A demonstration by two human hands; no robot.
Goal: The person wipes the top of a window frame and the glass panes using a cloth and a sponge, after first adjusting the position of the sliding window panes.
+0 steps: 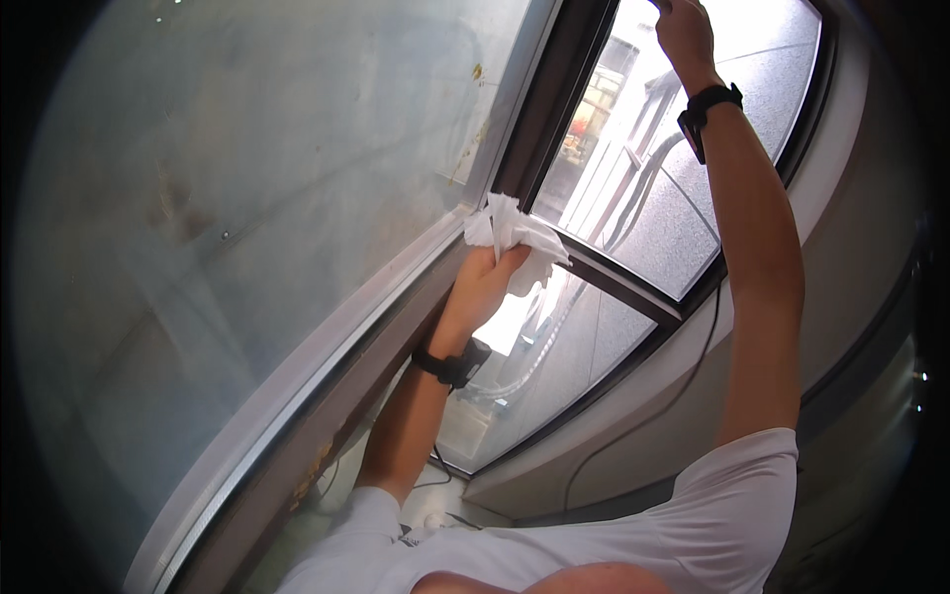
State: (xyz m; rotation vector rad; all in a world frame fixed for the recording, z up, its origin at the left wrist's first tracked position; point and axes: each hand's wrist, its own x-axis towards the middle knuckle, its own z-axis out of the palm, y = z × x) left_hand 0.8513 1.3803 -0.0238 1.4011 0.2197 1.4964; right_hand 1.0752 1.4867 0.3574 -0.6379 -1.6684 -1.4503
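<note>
My left hand [486, 278] grips a crumpled white cloth or paper wipe [512, 230] where the dark window frame [528, 141] meets the ledge. Part of the wipe spreads over the crossbar between two panes. Higher up, my right hand [684, 33] is raised in front of the upper window pane [668, 200], its fingers curled at the picture's top edge around a dark thing, perhaps a handle, mostly cut off. Each wrist wears a black strap with a small device.
At left stands a large cloudy glass pane [297, 185] with yellowish smears. A lower pane [564, 349] lies under the crossbar [623, 278]. A thin dark cable [694, 371] hangs along the light wall at right. Yellow-brown residue [312, 475] marks the lower frame.
</note>
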